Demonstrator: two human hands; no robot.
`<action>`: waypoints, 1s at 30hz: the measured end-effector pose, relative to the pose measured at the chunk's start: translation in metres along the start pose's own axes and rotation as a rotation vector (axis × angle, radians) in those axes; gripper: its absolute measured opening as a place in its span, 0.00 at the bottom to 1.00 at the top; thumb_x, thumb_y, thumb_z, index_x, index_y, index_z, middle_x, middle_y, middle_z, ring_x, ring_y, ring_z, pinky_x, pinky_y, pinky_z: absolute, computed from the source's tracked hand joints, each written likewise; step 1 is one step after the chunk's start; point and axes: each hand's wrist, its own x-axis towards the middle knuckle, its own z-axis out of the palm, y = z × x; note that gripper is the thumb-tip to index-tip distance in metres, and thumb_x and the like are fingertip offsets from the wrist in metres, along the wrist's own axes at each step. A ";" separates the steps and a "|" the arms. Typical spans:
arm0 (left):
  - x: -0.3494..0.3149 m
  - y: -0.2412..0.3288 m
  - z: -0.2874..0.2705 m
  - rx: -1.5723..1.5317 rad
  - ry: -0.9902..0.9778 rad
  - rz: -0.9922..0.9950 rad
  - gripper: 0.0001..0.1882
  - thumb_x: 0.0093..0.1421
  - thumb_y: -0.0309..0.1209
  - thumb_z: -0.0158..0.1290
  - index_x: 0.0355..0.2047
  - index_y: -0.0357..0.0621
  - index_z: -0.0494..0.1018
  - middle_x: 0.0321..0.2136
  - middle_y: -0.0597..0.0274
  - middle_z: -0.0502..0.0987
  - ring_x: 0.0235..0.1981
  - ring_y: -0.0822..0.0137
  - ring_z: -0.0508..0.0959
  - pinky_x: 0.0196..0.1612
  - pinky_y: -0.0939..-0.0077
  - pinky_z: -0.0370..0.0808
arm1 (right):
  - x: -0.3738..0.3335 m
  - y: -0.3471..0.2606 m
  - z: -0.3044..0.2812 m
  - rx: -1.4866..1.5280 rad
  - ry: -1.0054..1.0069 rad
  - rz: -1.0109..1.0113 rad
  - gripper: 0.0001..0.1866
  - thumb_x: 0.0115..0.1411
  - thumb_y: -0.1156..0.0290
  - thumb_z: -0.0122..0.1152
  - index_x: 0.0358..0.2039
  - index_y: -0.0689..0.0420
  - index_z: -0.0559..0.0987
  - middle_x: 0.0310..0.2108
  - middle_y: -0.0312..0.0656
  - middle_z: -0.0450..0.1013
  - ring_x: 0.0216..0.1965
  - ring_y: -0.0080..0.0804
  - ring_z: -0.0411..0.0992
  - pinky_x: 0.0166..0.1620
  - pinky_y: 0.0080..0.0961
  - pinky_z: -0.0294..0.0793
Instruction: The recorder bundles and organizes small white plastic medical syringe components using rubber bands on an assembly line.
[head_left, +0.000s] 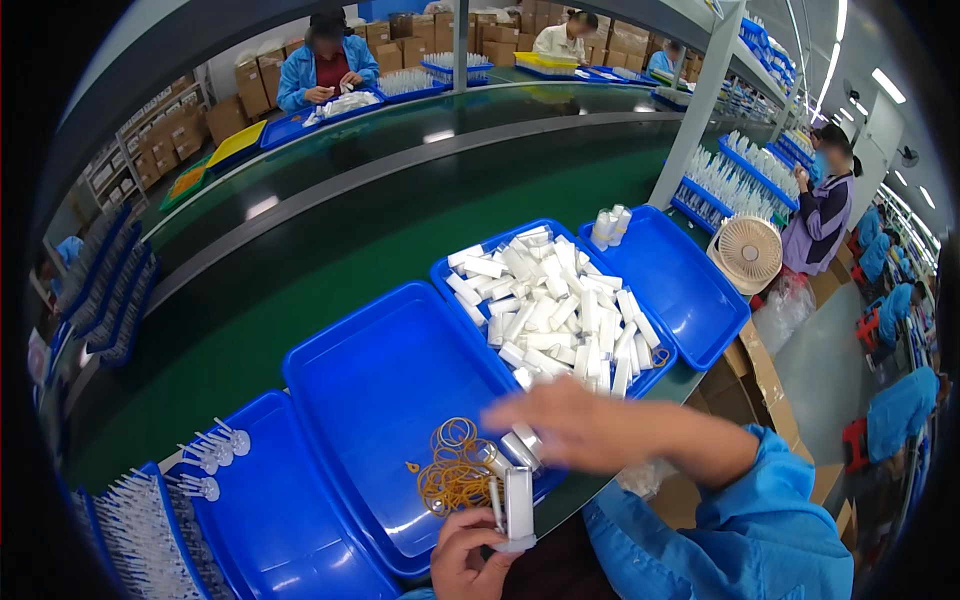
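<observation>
At the bottom middle, my left hand [468, 558] is closed on a small white rectangular plastic piece [519, 505]. The piece stands upright, and its translucent base and thin side stem are near my fingertips. My right hand [565, 422] is blurred by motion above the near corner of the middle blue tray [365, 350]; what its fingers do is hard to make out. Just below it lie several short clear-and-white pieces [525, 445]. A tangle of tan rubber bands [455, 480] rests in the same tray, beside my left hand.
A blue tray heaped with white pieces [555, 300] lies ahead, right of middle. Farther right, another blue tray [670, 290] holds a few clear cylinders [610, 225]. Racks of clear stemmed parts [140, 530] stand left. Beyond runs a green conveyor [330, 240]; a co-worker [328, 65] sits across it.
</observation>
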 end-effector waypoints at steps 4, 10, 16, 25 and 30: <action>0.003 0.003 0.000 -0.013 0.046 0.085 0.11 0.49 0.17 0.55 0.31 0.39 0.67 0.43 0.53 0.66 0.44 0.62 0.69 0.47 0.71 0.66 | 0.037 0.073 -0.021 -0.636 -0.081 0.130 0.20 0.51 0.72 0.56 0.46 0.52 0.71 0.50 0.40 0.65 0.48 0.38 0.65 0.46 0.40 0.64; -0.004 0.008 -0.008 -0.120 0.144 -0.002 0.12 0.50 0.19 0.56 0.35 0.38 0.68 0.46 0.52 0.65 0.46 0.61 0.69 0.48 0.69 0.66 | 0.073 0.115 -0.023 -0.421 -0.322 0.310 0.10 0.51 0.69 0.58 0.34 0.57 0.77 0.37 0.40 0.72 0.39 0.39 0.70 0.43 0.33 0.69; -0.004 0.008 -0.013 -0.100 0.188 0.034 0.11 0.51 0.19 0.55 0.35 0.36 0.70 0.46 0.52 0.65 0.46 0.62 0.69 0.48 0.70 0.66 | 0.062 0.123 -0.019 -0.274 0.155 0.211 0.10 0.48 0.67 0.62 0.27 0.60 0.76 0.28 0.44 0.73 0.30 0.37 0.72 0.35 0.30 0.70; 0.006 0.010 -0.019 0.168 0.074 0.231 0.07 0.51 0.21 0.53 0.32 0.39 0.73 0.33 0.57 0.73 0.43 0.61 0.68 0.51 0.63 0.60 | 0.035 0.031 0.001 0.396 0.290 0.567 0.07 0.50 0.76 0.59 0.31 0.60 0.72 0.23 0.37 0.71 0.24 0.16 0.68 0.25 0.13 0.63; 0.010 0.009 -0.019 0.224 0.021 0.345 0.05 0.52 0.23 0.54 0.30 0.41 0.74 0.27 0.61 0.75 0.37 0.62 0.70 0.49 0.61 0.59 | 0.011 0.006 0.017 1.275 0.107 0.498 0.11 0.54 0.78 0.49 0.39 0.62 0.70 0.35 0.39 0.71 0.34 0.17 0.68 0.31 0.10 0.62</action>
